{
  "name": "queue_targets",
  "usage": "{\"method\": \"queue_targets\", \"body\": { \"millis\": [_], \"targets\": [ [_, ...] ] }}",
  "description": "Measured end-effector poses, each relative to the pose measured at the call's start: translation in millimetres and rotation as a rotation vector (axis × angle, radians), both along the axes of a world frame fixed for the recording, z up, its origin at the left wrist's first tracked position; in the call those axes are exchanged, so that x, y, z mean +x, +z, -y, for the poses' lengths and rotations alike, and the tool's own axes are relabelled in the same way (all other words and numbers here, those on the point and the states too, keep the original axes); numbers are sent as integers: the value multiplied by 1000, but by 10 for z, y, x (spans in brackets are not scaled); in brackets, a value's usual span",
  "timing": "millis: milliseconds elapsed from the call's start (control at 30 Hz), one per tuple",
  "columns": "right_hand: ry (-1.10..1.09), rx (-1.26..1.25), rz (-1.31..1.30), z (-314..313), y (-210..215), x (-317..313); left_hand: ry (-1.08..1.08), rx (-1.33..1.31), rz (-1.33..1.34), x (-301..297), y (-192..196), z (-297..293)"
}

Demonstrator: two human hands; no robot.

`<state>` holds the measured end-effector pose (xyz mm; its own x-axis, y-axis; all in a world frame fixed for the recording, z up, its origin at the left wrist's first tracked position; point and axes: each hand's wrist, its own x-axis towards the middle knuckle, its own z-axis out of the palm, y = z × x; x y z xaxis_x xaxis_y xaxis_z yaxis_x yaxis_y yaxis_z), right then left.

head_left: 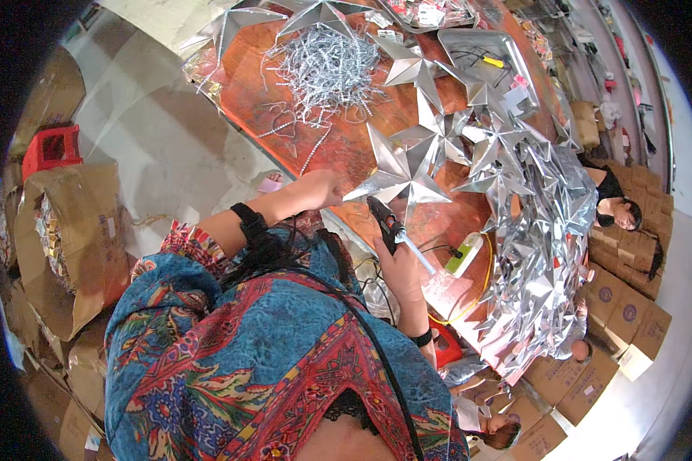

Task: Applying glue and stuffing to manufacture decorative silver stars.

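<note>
A shiny silver five-pointed star (402, 175) lies near the edge of the orange-red table (273, 146). My left hand (325, 190) is curled closed at the star's left point and appears to pinch it. In my right hand (398, 265) is a black glue gun (384, 219), its nozzle close to the star's lower edge. A pale glue stick (417, 251) sticks out of the gun's back end. The fingertips of my left hand are partly hidden.
A big heap of silver stars (542, 253) covers the table's right side. Silver beaded strings (327, 69) lie piled at the far left. A metal tray (469, 46) holds a yellow-handled tool. Near my right hand are a green-and-white power strip (464, 255) and cords. Other people sit at right.
</note>
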<state>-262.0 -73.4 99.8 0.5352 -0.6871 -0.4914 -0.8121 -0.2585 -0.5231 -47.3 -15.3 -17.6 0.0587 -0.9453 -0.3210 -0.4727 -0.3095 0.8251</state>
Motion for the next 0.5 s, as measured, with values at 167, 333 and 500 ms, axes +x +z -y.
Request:
{"method": "queue_targets", "body": {
  "millis": [167,333,500],
  "targets": [
    [-21,-9,41,-33,-26,-10,8,-26,8,-7,-59,-19],
    [11,-60,21,-18,-117,-56,7,-27,-8,-3,-50,-22],
    [18,-126,36,-32,-169,-72,-3,-22,4,-2,0,-34]
  ]
}}
